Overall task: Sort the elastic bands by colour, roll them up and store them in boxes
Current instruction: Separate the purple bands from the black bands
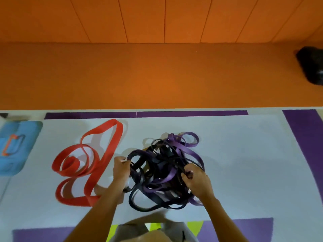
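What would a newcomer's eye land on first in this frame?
The tangle of black and purple bands at centre, with the left hand gripping its left edge and the right hand pinching a strand on its right. Next, the red band lying to its left on the pale mat, with orange floor beyond.

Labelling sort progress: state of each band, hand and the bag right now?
red band: loose, unrolled, lying apart left of the tangle.
black and purple bands: tangled in one heap, unsorted.
left hand: grips a dark strand at heap's left edge.
right hand: pinches a strand at heap's right side.
blue bag: lies flat; open or closed unclear.
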`<action>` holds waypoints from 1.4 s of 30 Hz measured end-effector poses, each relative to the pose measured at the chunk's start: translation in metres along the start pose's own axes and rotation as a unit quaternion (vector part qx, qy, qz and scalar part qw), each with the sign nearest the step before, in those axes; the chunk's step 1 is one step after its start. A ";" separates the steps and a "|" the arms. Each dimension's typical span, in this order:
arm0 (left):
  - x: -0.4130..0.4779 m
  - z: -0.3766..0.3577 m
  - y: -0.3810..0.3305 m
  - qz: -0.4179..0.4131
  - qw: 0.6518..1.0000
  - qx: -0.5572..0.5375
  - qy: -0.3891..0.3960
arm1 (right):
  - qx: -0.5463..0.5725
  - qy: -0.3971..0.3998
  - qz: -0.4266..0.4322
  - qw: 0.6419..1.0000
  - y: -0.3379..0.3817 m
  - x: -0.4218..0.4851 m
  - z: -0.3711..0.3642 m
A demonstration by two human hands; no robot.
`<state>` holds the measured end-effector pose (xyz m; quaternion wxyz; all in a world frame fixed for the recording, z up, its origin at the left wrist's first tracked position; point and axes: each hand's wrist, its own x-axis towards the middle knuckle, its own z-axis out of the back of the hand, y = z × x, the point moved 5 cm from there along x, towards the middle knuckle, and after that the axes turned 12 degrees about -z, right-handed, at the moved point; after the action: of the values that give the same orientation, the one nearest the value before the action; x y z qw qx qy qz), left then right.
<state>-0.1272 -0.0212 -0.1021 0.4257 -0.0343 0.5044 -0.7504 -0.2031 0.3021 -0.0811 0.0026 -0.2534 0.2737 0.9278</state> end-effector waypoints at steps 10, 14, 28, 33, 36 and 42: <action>-0.040 0.031 0.014 0.050 0.976 -0.213 0.012 | 0.059 -0.022 0.243 0.968 0.068 -0.015 -0.014; -0.051 0.033 0.006 0.009 0.980 -0.194 0.032 | 0.048 0.100 0.252 0.961 0.106 -0.019 -0.037; -0.031 0.027 0.019 -0.043 0.981 -0.139 0.131 | 0.220 0.133 -0.027 0.966 0.142 -0.012 -0.120; -0.023 0.032 0.033 -0.051 0.996 -0.025 0.066 | 0.204 0.136 -0.095 0.965 0.134 -0.014 -0.100; -0.011 0.031 0.043 0.048 0.977 -0.203 0.051 | 0.264 0.115 -0.100 0.952 0.126 -0.016 -0.076; 0.001 0.023 0.038 0.101 0.944 -0.304 0.082 | 0.369 -0.035 -0.026 0.929 0.110 -0.022 -0.013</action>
<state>-0.0933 -0.0437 -0.1212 0.4255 -0.0496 0.7426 -0.5148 -0.1940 0.2052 -0.0243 0.1296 -0.2093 0.5895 0.7693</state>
